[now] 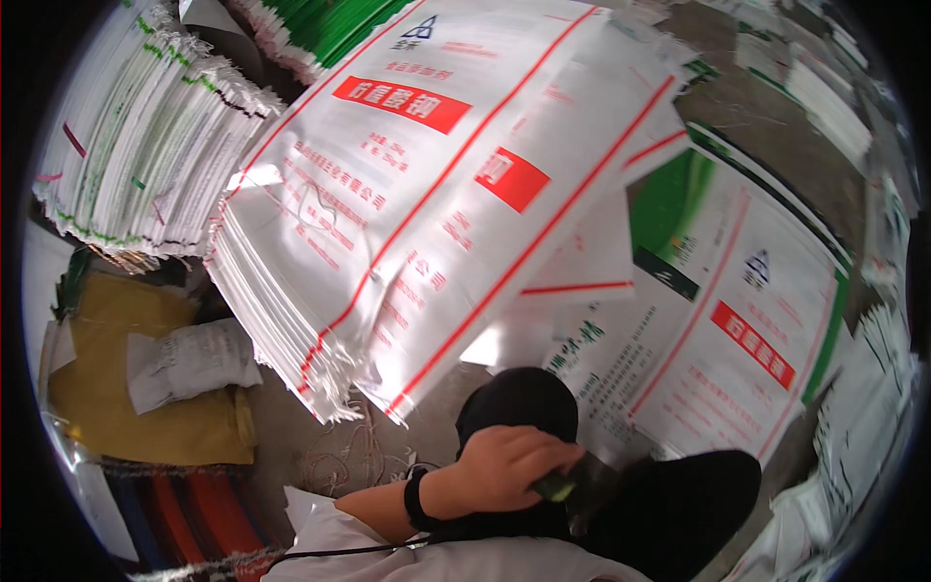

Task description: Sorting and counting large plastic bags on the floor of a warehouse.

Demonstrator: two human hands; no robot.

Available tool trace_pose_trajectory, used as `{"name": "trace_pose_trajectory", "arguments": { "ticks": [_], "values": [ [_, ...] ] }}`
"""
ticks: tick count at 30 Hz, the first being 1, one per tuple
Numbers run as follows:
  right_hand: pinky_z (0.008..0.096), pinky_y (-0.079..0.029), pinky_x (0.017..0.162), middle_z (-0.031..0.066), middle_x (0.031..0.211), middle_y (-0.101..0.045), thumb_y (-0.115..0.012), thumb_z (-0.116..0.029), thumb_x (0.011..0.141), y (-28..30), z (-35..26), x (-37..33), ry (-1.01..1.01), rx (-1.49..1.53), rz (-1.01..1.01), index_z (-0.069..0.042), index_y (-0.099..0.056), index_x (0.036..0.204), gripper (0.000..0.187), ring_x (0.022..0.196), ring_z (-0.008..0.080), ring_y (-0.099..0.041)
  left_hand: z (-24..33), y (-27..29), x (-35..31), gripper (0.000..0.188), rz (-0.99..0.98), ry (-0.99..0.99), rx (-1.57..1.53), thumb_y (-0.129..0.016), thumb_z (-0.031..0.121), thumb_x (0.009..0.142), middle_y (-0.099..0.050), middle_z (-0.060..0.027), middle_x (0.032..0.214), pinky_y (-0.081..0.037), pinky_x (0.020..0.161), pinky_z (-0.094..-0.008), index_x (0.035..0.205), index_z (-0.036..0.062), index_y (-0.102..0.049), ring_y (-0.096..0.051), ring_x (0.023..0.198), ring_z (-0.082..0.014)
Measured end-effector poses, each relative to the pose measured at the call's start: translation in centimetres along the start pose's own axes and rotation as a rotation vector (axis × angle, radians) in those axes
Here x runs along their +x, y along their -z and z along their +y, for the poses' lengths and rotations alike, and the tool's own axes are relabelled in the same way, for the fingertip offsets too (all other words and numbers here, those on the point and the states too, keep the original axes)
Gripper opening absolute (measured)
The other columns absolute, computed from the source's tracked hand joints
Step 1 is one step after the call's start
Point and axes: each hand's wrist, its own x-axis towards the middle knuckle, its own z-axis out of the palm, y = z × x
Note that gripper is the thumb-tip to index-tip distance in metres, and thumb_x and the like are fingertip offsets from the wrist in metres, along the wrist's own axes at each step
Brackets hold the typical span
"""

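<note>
My left hand [502, 469], with a black band around its wrist, reaches in from the lower left over my dark-trousered legs. Its fingers are closed around a small dark green object [555, 485], mostly hidden in the fist; its kind cannot be made out. My right hand is out of sight. Just beyond my knees lies a thick stack of flat white woven sacks [427, 175] with red stripes and red printed blocks. Its top sack is slightly skewed, and frayed threads hang from the near edge.
Left of it stands a tall bundle of folded white sacks [145, 145]. Below are a yellow sack [155, 378] and a red-and-blue striped stack [184, 514]. Green-edged sacks [747, 291] lie to the right, near more piles [863, 407]. Loose threads [339, 451] litter the floor.
</note>
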Motion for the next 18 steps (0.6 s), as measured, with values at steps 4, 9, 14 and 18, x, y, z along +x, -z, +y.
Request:
{"name": "trace_pose_trajectory", "arguments": {
  "ticks": [4,9,14,18],
  "values": [
    [0.033,-0.051,0.072,0.0029,0.085,-0.064,-0.065,-0.024,0.091,-3.1,-0.5,6.4,-0.039,0.036,-0.071,-0.001,-0.065,0.102,0.026,0.077,0.0179,-0.062,-3.5,1.2,2.4,0.044,-0.081,0.112,0.085,-0.076,0.008,0.067,-0.067,-0.0018,0.083,-0.051,0.057,-0.0298,0.109,0.0084,-0.066,-0.065,0.068,-0.0204],
    [0.0331,-0.051,0.072,0.003,0.086,-0.064,-0.065,-0.024,0.091,-5.4,-1.9,8.1,-0.053,0.039,-0.099,-0.001,-0.065,0.102,0.026,0.077,0.018,-0.062,-5.1,3.7,4.9,0.049,-0.074,0.27,-0.015,-0.075,0.002,0.065,-0.066,-0.0013,0.084,-0.053,0.061,-0.0321,0.113,0.0071,-0.064,-0.067,0.074,-0.0233],
    [0.0333,-0.051,0.072,0.0031,0.086,-0.065,-0.065,-0.024,0.091,-7.1,-2.4,7.1,-0.003,0.018,-0.042,-0.001,-0.065,0.102,0.026,0.077,0.0182,-0.062,-5.6,5.4,4.1,0.048,-0.011,0.17,0.077,-0.075,0.001,0.065,-0.066,-0.0014,0.083,-0.053,0.059,-0.0308,0.111,0.0089,-0.065,-0.067,0.073,-0.0212],
    [0.0334,-0.051,0.073,0.0031,0.087,-0.065,-0.065,-0.024,0.091,-8.1,-0.9,2.6,0.018,-0.018,0.065,0.0,-0.065,0.102,0.026,0.077,0.0183,-0.062,-4.9,6.0,0.2,0.044,0.11,0.152,0.0,-0.075,-0.001,0.064,-0.067,-0.0028,0.083,-0.052,0.059,-0.03,0.107,0.009,-0.067,-0.067,0.072,-0.0204]
  ]
}}
